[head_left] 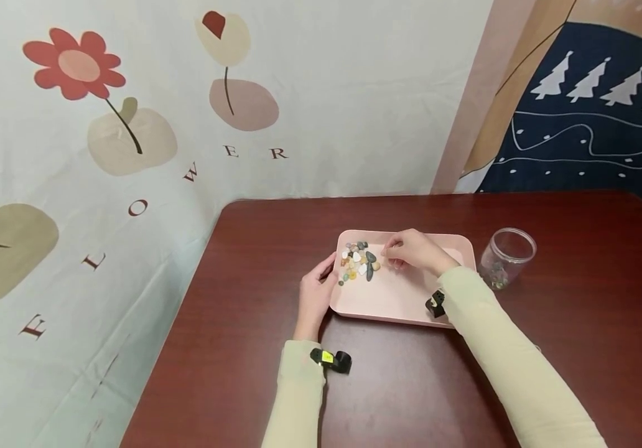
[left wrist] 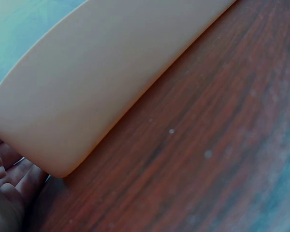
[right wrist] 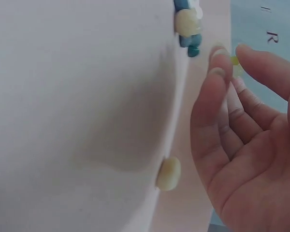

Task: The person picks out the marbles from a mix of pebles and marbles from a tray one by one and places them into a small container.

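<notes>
A pink tray (head_left: 399,302) lies on the table with a cluster of mixed pebbles (head_left: 357,257) toward its left end. At the tray's left edge my left hand (head_left: 315,295) holds it, and curled fingers (left wrist: 21,176) show by its corner in the left wrist view. Over the tray, just right of the cluster, my right hand (head_left: 416,250) pinches a small yellow-green pebble (right wrist: 235,61) between thumb and fingertips. A pale yellow pebble (right wrist: 169,174) lies on the tray beneath that hand.
A clear plastic jar (head_left: 507,255) with some pebbles at its bottom stands right of the tray, close to the right forearm. The dark red wooden table (head_left: 399,379) meets a printed cloth (head_left: 354,124) behind it.
</notes>
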### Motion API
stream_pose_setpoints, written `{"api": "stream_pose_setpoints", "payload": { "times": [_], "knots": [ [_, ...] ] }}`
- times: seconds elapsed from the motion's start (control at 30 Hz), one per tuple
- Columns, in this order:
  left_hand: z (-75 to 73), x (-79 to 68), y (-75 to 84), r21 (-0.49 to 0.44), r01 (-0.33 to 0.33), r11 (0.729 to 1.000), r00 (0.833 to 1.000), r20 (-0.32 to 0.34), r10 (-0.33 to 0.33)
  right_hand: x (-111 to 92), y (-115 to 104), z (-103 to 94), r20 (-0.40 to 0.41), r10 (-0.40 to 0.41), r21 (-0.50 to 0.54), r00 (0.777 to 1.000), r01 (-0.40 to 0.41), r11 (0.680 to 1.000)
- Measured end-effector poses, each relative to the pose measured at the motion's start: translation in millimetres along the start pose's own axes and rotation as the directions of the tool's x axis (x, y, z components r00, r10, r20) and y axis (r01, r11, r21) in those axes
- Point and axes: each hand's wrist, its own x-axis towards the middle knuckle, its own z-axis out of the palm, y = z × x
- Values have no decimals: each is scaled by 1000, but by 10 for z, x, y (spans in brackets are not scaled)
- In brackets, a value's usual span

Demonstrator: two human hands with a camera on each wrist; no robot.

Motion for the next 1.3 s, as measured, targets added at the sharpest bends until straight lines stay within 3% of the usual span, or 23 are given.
{"api": "stream_pose_setpoints", "payload": {
  "times": [0.27, 0.67, 1.1, 1.3],
  "knots": [
    [9, 47, 12, -2, -26, 1000, 1000, 11, 26, -92, -72, -99, -33, -39, 25, 999, 40, 999],
    [10, 31, 9, -15, -8, 1000, 1000, 9, 8, -323, -168, -223, -97, -130, 86, 987, 139, 987],
    [28, 6, -9, -7, 9, 1000, 1000, 1, -9, -599, -210, -167, -110, -169, 187, 980, 187, 964],
    [33, 10, -24, 9, 5, 1000, 1000, 5, -5, -752, -204, -155, -185, -169, 237, 968, 211, 948]
  ]
}}
